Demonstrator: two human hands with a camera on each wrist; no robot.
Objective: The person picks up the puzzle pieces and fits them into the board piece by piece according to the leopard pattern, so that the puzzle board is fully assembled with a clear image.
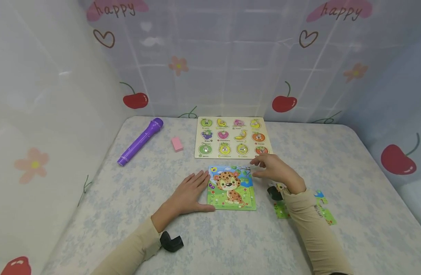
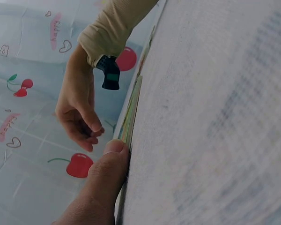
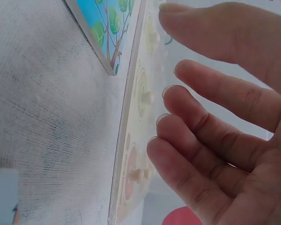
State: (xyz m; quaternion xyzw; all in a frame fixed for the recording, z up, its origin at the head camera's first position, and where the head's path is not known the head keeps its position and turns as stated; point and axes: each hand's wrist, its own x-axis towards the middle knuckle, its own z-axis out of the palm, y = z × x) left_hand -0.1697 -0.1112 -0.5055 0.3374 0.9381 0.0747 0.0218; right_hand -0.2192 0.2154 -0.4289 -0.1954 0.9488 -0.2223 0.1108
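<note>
While between hands [image 1: 189,194] [image 1: 277,170], leopard puzzle [image 1: 229,187] (square)

On the patterned curtain [image 1: 217,46], "happy" [image 1: 115,9] appears twice, up left and up right of the fruit peg puzzle [image 1: 232,143], whose captions [image 1: 225,140] are illegibly small.

The right hand [image 3: 239,145] hung with its fingers loosely bent in front of a pale board [image 3: 136,126] with small knobs. A puzzle's corner [image 3: 108,28] (leafy branches on blue) lay on the cloth [image 3: 61,117]; a piece [image 3: 3,194] showed partly, lower left.
</note>
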